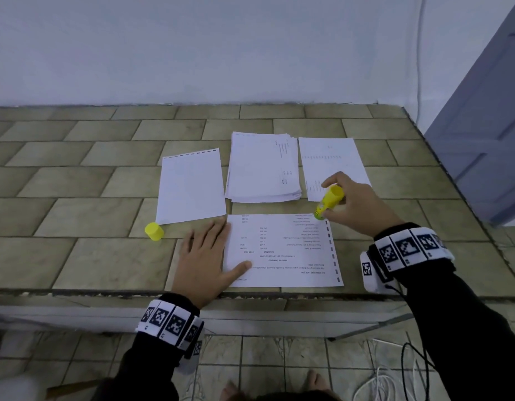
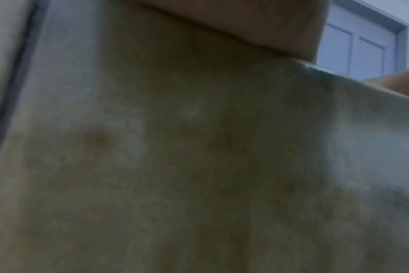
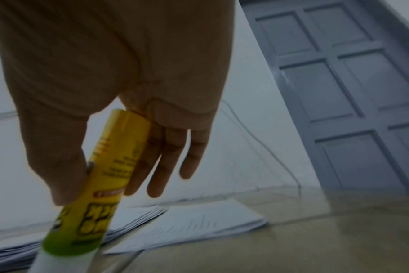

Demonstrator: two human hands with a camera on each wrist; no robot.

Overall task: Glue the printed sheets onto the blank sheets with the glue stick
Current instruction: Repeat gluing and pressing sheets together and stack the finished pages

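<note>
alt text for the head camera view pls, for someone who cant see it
A right hand holds an uncapped yellow glue stick tip-down at the far corner of a printed sheet that a flat left hand steadies. Its yellow cap, a blank sheet and paper stacks lie beyond.

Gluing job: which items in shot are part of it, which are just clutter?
In the job:
- glue stick, gripped by the right hand
- printed sheet, pressed flat by the left hand
- blank sheet
- paper stack
- sheet far right
- yellow cap, off the stick

Lying about:
- cables on the floor
- door
</note>
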